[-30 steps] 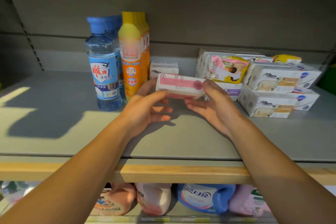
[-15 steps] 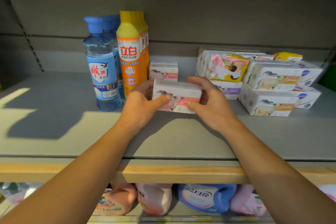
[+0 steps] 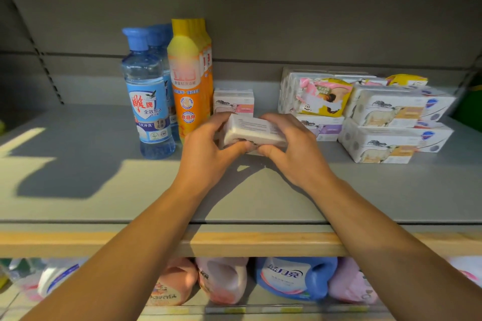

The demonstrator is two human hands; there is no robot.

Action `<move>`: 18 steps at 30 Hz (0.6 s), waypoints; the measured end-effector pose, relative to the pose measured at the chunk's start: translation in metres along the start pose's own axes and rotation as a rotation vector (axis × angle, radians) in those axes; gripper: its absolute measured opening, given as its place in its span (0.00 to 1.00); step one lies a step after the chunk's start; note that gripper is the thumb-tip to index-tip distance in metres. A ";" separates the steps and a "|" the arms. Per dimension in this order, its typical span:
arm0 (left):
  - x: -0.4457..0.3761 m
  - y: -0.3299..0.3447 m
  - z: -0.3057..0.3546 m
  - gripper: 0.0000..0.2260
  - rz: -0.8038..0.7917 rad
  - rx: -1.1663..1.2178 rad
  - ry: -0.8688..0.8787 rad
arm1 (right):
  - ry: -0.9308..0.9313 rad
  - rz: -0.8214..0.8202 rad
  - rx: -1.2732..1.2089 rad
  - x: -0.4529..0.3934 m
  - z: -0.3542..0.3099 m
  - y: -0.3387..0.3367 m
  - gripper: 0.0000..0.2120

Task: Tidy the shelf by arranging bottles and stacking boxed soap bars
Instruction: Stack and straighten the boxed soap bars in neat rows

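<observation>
Both hands clamp box (image 3: 254, 132): left hand (image 3: 208, 154) on left end, right hand (image 3: 294, 154) on right end | long axis left-right, held above shelf (image 3: 104, 190) | pink box (image 3: 234, 102) just behind, likely stacking base.

White boxed soap bar (image 3: 254, 131), tilted, held above the shelf (image 3: 78, 190); blue bottles (image 3: 148, 101) and orange bottles (image 3: 187, 86) upright left; stacked soap boxes (image 3: 386, 122) right.

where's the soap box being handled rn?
Head view, centre: the soap box is gripped between the left hand and right hand, just in front of the pink-labelled soap box beside the orange bottle.
</observation>
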State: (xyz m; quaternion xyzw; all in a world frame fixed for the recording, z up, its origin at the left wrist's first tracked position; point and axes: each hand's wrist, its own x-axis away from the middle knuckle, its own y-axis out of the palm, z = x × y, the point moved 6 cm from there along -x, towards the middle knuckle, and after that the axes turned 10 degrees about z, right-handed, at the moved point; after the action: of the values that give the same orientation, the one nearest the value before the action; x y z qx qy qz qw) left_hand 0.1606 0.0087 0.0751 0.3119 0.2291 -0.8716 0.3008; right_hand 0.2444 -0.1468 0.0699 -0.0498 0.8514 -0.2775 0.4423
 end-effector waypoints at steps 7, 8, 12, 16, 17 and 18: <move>-0.002 -0.006 -0.026 0.16 -0.155 -0.379 -0.075 | 0.025 -0.078 0.082 0.002 0.007 0.016 0.24; -0.001 -0.011 -0.028 0.17 -0.183 -0.451 -0.056 | 0.028 -0.069 0.099 0.002 0.007 0.016 0.23; 0.007 -0.033 -0.040 0.16 -0.308 -0.731 0.065 | -0.096 0.014 0.287 0.001 -0.002 0.013 0.21; 0.011 -0.042 -0.047 0.14 -0.399 -0.764 0.118 | -0.203 0.032 0.420 -0.006 -0.008 0.019 0.20; 0.012 -0.042 -0.047 0.14 -0.405 -0.746 0.134 | -0.224 0.020 0.444 -0.011 -0.008 0.023 0.20; 0.013 -0.042 -0.046 0.14 -0.403 -0.728 0.144 | -0.216 -0.018 0.463 -0.017 -0.006 0.030 0.20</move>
State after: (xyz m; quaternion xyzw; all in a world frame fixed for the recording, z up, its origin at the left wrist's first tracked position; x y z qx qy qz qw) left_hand 0.1430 0.0613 0.0428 0.1944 0.5989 -0.7511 0.1984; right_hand 0.2552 -0.1134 0.0696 0.0160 0.7127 -0.4618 0.5278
